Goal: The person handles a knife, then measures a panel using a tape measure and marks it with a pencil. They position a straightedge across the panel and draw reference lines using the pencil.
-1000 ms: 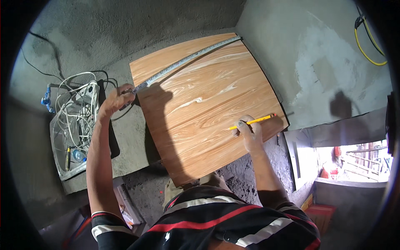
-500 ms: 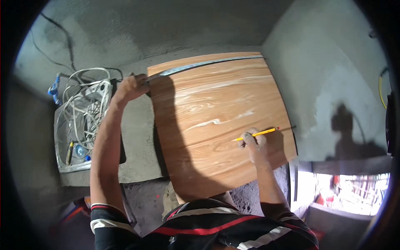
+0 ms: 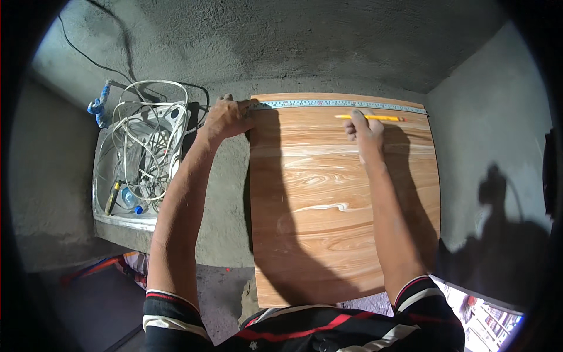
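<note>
A wood-grain board [image 3: 316, 229] lies in front of me on a grey cement slab. Across its far part stretches a pale tape measure [image 3: 316, 104], from the left edge to the right edge. At the left end my left hand [image 3: 227, 119] is closed on the tape, beside the board's far left corner; the fingers partly hide what they grip. My right hand [image 3: 365, 134] pinches a yellow pencil [image 3: 387, 118], held nearly level over the board just on the near side of the tape. The pencil's tip points left.
To the left, a sink basin [image 3: 101, 193] holds tangled white cable [image 3: 143, 138], a yellow-and-black tool [image 3: 112, 198] and a clear bottle [image 3: 129, 198] with a blue cap. A blue-and-white faucet [image 3: 101, 105] stands behind it. Rough cement walls [image 3: 281, 47] enclose the back and right.
My right hand has moved away from me with the pencil, from the board's near right part up to the tape. The tape now lies straighter across the board. The view has shifted.
</note>
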A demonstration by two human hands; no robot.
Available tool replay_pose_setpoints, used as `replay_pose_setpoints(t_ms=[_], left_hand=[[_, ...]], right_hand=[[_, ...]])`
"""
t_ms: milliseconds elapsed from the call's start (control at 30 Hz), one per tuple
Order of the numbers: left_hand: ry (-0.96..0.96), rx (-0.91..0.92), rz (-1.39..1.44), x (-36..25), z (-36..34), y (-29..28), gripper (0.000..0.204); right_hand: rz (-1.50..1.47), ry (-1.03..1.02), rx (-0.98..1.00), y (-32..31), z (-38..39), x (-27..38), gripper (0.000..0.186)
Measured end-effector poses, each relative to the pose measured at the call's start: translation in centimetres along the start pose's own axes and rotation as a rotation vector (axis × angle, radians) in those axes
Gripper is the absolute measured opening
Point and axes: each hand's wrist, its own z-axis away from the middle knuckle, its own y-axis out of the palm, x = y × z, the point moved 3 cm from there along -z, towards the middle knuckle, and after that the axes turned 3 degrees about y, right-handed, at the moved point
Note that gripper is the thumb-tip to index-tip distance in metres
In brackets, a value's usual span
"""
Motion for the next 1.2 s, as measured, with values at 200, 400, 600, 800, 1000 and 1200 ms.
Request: replay_pose_setpoints(t_ms=[200,400,600,800,1000,1200], left_hand=[[0.023,0.023,0.028,0.2,-1.0,-0.2,0.055],[0.043,0.056,0.0,0.9,-1.8,0.5,0.046],[-0.027,0.104,-0.03,1.6,-2.5,1.0,0.042],[0.021,0.047,0.071,0.5,-1.7,-0.4,0.044],[0.049,0.075,0.096,0.7,-1.5,-0.5,0.048],[0.059,0.072,0.085,1.4,-1.6,0.4,0.05]], right_hand=[[0.335,-0.289,0.204,8.5,-6.3,-0.9,0.019],[0.523,-0.298,0.247,13.5,-10.7,-2.4,0.024],[0.517,-0.306,0.299,14.1,-13.5,-5.5,0.024],[0.596,-0.32,0.298,14.4,-13.2,-6.1,0.02],[0.578,-0.373,0.264,14.3,-13.2,-6.1,0.025],[0.587,-0.372,0.23,14.6,-12.8,-6.3,0.024]])
